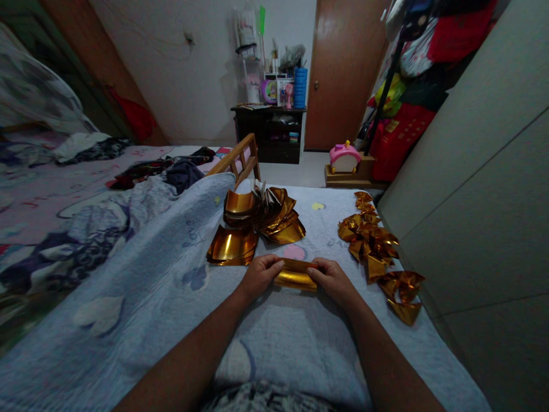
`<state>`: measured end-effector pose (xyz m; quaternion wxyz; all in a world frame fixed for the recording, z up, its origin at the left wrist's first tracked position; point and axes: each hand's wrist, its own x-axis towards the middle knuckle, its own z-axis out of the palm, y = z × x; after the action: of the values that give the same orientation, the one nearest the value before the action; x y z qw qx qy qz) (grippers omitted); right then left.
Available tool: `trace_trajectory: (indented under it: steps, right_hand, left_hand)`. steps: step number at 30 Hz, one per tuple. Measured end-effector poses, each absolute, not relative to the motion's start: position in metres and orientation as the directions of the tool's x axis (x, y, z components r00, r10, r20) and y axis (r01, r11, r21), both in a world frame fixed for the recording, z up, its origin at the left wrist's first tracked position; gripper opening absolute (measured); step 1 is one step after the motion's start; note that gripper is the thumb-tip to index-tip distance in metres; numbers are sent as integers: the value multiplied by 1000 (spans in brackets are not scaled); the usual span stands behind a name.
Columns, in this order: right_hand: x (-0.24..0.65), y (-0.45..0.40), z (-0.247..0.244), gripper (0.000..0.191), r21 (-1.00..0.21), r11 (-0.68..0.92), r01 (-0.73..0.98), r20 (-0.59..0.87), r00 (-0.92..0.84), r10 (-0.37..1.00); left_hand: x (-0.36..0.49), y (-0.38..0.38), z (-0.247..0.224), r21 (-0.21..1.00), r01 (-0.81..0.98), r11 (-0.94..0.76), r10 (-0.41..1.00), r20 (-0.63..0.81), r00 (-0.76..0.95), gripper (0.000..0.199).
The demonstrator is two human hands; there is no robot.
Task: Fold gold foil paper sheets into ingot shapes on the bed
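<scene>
the left hand (pixel 262 273) and the right hand (pixel 332 276) grasp with their fingers the two ends of a curled gold sheet (pixel 295 280), over the blue blanket (pixel 295 337). a pile of gold sheets (pixel 234 243) lies just beyond the left hand, and folded gold pieces (pixel 372 245) lie along the blanket's right edge.

Clearance on the blanket (pixel 328 237)
You can pass forward over the blanket between the sheet pile (pixel 232 243) and the folded pieces (pixel 372 243). The pile stands just ahead of your left hand (pixel 261 274), a wooden rail (pixel 234 157) behind it. The folded pieces, then a pale panel (pixel 480 223), bound the outer side of your right hand (pixel 329 276). The held sheet (pixel 295 279) spans between both hands.
</scene>
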<state>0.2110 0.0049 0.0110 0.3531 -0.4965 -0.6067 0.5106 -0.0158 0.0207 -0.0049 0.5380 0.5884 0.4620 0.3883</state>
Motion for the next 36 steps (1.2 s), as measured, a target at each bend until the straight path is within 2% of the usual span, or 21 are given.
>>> trace_trajectory:
  steps: [36]
  right_hand:
    - [212,5,6,25,-972,-22,234,-81,-244,967]
  left_hand:
    - [-17,21,-7,986,169,-2,959,-46,280,32]
